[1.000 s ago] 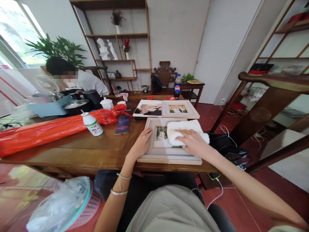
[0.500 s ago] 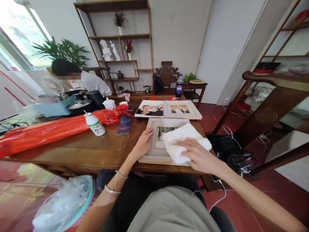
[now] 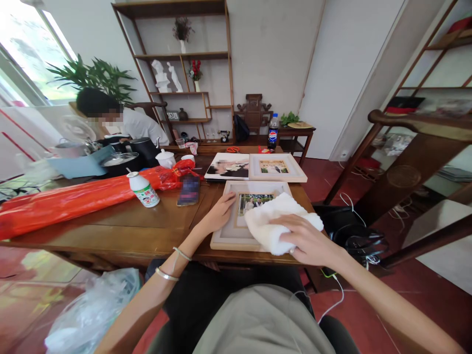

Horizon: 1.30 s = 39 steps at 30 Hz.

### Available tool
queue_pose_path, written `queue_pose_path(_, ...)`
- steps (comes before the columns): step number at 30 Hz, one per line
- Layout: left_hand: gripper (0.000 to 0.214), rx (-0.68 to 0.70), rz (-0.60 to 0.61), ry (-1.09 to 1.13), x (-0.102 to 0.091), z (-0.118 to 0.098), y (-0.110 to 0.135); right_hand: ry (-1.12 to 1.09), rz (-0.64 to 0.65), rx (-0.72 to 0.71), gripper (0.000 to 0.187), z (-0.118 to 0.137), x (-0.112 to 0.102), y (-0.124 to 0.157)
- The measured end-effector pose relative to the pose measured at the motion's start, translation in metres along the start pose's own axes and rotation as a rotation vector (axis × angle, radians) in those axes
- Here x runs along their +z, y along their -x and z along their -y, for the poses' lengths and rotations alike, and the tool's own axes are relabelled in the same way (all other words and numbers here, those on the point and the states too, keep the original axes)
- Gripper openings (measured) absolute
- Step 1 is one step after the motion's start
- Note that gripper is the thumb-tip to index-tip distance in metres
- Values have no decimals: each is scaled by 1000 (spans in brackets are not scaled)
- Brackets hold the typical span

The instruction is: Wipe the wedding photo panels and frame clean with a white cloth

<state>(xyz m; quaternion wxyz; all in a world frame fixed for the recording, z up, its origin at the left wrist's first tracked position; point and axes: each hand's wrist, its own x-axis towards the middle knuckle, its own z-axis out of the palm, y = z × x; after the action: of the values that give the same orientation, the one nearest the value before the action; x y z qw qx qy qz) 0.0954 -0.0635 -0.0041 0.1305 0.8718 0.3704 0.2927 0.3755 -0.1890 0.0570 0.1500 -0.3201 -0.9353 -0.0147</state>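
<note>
A light wooden picture frame point(image 3: 230, 240) with a small photo inside lies flat at the table's front edge. My left hand point(image 3: 221, 212) grips its left side, fingers over the rim. Bunched in my right hand point(image 3: 304, 238) is a white cloth point(image 3: 265, 219), which covers the frame's right part and the lower right of the photo. Just behind lie a second framed photo point(image 3: 275, 167) and, left of it, a photo panel point(image 3: 227, 165) showing people.
On the table point(image 3: 140, 231) to the left are a white bottle point(image 3: 143, 189), a phone point(image 3: 189, 190) and a long red plastic-wrapped bundle point(image 3: 73, 194). A cola bottle point(image 3: 273, 132) stands behind. Another person point(image 3: 136, 123) sits far left. A wooden chair point(image 3: 405, 167) is at right.
My right hand and the cloth have shifted slightly toward me, uncovering more of the photo. My left hand stays on the frame's left side.
</note>
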Motion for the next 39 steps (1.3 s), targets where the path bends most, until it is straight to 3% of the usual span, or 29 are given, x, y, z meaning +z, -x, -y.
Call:
queue_pose_path(6, 53, 12, -16, 17, 5, 5, 4, 247, -34, 274, 38, -52, 3, -45)
queue_pose_path(9, 53, 6, -18, 16, 6, 6, 3, 288, -18, 332, 42, -62, 13, -62)
queue_pose_path(13, 54, 2, -45, 38, 6, 6, 3, 191, 75, 216, 40, -28, 18, -66)
queue_pose_path(17, 56, 9, -50, 56, 6, 6, 4, 31, 150, 38, 29, 26, 0, -56)
queue_pose_path(20, 54, 5, -56, 64, 5, 8, 3, -32, 185, -2, 24, 54, -10, -59)
queue_pose_path(25, 47, 1, -53, 94, 2, 13, 0, 142, 69, 169, 21, 91, 20, -83)
queue_pose_path(28, 46, 9, -52, 90, 0, 14, -1, 226, 32, 173, 22, 105, 40, -95)
queue_pose_path(32, 45, 18, -50, 67, 0, 11, -1, 184, 87, 140, 24, 96, 35, -92)
queue_pose_path(36, 43, 5, -58, 40, 0, 5, 1, 63, 181, 29, 27, 68, 6, -63)
queue_pose_path(39, 41, -7, -44, 34, 0, 4, 1, 26, 266, 113, 28, 43, -22, -32)
